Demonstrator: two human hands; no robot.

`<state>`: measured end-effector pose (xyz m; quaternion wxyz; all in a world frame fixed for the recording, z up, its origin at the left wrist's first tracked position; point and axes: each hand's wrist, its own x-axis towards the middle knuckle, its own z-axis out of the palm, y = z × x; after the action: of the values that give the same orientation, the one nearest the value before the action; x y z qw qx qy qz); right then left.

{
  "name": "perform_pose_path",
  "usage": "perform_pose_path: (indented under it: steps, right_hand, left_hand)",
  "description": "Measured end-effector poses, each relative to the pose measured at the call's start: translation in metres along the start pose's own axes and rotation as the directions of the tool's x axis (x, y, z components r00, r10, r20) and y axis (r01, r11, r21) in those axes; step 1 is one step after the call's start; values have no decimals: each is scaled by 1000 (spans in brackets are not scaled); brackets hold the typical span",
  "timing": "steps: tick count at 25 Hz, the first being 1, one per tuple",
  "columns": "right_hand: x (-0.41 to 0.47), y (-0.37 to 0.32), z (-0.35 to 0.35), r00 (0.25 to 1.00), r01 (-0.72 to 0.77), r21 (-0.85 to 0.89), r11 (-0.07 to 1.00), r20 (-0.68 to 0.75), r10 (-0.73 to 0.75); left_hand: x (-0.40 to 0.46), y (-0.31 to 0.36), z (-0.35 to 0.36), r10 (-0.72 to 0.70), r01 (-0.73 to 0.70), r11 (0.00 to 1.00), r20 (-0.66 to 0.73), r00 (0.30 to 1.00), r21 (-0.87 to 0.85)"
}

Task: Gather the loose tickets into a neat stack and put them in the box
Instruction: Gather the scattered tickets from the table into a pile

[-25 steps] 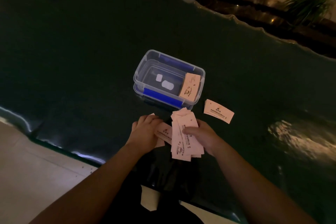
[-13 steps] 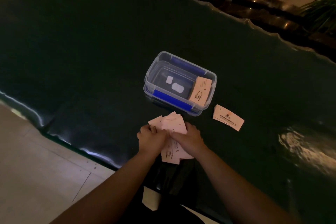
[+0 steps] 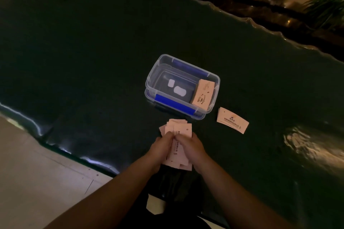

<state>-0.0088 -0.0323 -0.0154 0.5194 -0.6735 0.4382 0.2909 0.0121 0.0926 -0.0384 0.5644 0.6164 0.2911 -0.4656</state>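
Honestly not much is legible here. The ticket stack leaning in the box (image 3: 202, 94) has a cup logo with what looks like "COFFEE". Print on the loose ticket (image 3: 232, 120) and the held tickets (image 3: 178, 147) is too small to read.

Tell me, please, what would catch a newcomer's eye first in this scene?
Probably the pale pink paper tickets, squeezed into a rough bundle between the left hand and right hand at the dark table's near edge. Behind them sits the clear plastic box with blue clips, with a small loose ticket pile to its right.
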Motion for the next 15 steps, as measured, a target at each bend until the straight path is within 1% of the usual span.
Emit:
perform_pose_path:
  steps: [2, 5, 7, 9, 11, 13, 15]
  right_hand:
    - [2, 5, 0, 1000, 1, 71, 997, -6, 0]
    - [-1, 6, -4, 999, 12, 148, 989, 31, -17]
    - [-2, 8, -6, 998, 36, 175, 984, 42, -44]
    - [-4, 11, -6, 994, 96, 214, 972, 27, -104]
    - [-4, 18, -7, 985, 160, 278, 947, 25, -174]
    - [-8, 24, -13, 973, 218, 325, 920, 5, -232]
    - [-11, 27, -24, 955, 284, 332, 899, -16, -296]
  left_hand:
    - [-4, -1, 8, 25, -25, 1000, -1, 1000, 2]
    - [-13, 2, 14, 78, -78, 997, 8, 997, 4]
    - [-15, 6, 17, 106, -107, 993, 15, 994, 59]
    - [-17, 9, 22, 148, -150, 982, 28, 989, 114]
    - [-18, 10, 26, 181, -187, 977, 64, 981, 106]
    - [-21, 12, 33, 189, -198, 975, 96, 977, 103]
    - [-21, 13, 41, 182, -195, 976, 120, 976, 102]
